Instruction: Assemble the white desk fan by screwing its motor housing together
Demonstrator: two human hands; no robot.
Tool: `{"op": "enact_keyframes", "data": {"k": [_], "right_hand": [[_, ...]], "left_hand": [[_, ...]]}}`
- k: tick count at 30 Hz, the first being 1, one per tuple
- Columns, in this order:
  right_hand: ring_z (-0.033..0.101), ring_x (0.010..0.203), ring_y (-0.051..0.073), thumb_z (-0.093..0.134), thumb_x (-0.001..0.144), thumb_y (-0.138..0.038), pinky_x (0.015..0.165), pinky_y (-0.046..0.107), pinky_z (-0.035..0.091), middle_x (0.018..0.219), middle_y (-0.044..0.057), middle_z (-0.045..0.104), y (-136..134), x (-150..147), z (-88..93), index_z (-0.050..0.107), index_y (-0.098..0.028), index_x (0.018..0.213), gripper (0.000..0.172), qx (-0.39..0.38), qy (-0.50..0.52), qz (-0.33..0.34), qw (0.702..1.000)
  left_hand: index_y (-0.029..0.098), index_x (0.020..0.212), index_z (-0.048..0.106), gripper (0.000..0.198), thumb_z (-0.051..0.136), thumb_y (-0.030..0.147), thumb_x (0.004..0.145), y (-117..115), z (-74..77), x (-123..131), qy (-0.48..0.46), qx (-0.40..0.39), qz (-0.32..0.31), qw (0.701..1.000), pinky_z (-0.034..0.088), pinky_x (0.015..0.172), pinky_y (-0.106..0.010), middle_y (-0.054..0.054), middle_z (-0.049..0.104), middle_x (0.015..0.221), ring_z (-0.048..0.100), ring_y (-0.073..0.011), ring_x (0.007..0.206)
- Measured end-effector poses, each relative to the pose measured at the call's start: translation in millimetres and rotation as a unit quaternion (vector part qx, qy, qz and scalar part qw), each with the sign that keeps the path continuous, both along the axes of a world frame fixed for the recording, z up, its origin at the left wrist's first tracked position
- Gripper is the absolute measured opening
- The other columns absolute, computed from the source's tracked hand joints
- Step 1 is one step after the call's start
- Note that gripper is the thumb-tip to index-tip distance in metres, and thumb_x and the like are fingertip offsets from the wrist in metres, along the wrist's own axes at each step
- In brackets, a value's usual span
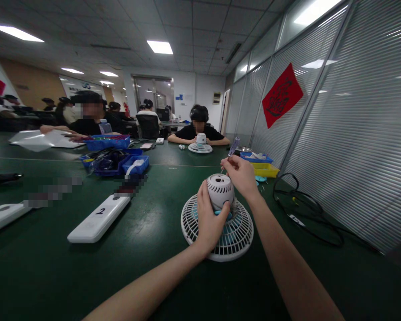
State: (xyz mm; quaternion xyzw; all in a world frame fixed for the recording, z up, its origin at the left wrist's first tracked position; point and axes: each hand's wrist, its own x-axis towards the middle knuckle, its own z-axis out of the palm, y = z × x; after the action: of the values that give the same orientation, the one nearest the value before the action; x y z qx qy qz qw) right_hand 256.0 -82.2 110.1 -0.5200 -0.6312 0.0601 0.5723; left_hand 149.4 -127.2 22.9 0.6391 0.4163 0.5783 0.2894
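Note:
A white fan (220, 191) lies with its round grille (232, 250) down on the green table, its motor housing pointing up. My left hand (209, 220) is wrapped around the near left side of the housing, thumb and fingers pressed to it. In my right hand (240, 171), pinched between thumb and fingers, is a screwdriver (234, 146) with a clear purplish handle. It leans to the right, and its shaft goes down to the top of the housing, beside a dark opening there. Whether the tip sits in a screw is too small to tell.
Right of the fan are a yellow tray (265, 170), a blue tray (259, 157) and a coiled black cable (307, 205). Blue bins (112, 167) and a white device marked 2 (100, 218) lie left. Across the table a person (199, 125) sits behind another fan (200, 147).

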Motion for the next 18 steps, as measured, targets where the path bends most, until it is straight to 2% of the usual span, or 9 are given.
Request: {"op": "enact_keyframes", "data": {"k": [5,9,13,18], "right_hand": [[0.065,0.062,0.017,0.064,0.075,-0.035,0.06,0.028,0.05,0.066,0.004,0.068,-1.2,-1.5,1.1,0.056,-0.019,0.07,0.019,-0.005,0.048,0.022,0.999],[0.062,0.055,0.015,0.062,0.076,-0.031,0.054,0.026,0.047,0.066,0.005,0.07,-2.1,-2.8,2.7,0.058,-0.017,0.07,0.015,-0.015,0.057,0.021,0.998],[0.055,0.047,0.011,0.056,0.079,-0.028,0.05,0.025,0.043,0.069,0.006,0.071,-1.3,-2.6,2.7,0.061,-0.016,0.072,0.015,-0.02,0.039,0.023,0.999],[0.057,0.052,0.012,0.051,0.082,-0.03,0.054,0.026,0.044,0.074,0.005,0.071,0.5,-0.8,0.6,0.063,-0.016,0.077,0.019,-0.004,0.01,0.014,1.0]], "left_hand": [[0.019,0.141,0.026,0.069,0.054,0.028,0.078,-0.6,-1.1,0.0,-0.002,-0.004,-0.001,1.0,0.019,0.116,-0.044,-0.014,0.029,0.147,0.026,-0.0259,0.14],[0.019,0.14,0.026,0.07,0.054,0.027,0.077,-0.2,-1.0,-0.1,-0.003,-0.004,0.0,1.0,0.019,0.116,-0.044,-0.013,0.03,0.147,0.026,-0.0257,0.14],[0.018,0.14,0.026,0.07,0.054,0.028,0.077,0.5,-0.6,0.4,-0.007,-0.003,-0.001,1.0,0.02,0.116,-0.045,-0.014,0.03,0.147,0.026,-0.0257,0.139],[0.019,0.14,0.026,0.07,0.055,0.027,0.077,-0.3,0.0,0.6,-0.004,-0.007,0.003,1.0,0.019,0.116,-0.044,-0.013,0.029,0.147,0.026,-0.0256,0.14]]}}
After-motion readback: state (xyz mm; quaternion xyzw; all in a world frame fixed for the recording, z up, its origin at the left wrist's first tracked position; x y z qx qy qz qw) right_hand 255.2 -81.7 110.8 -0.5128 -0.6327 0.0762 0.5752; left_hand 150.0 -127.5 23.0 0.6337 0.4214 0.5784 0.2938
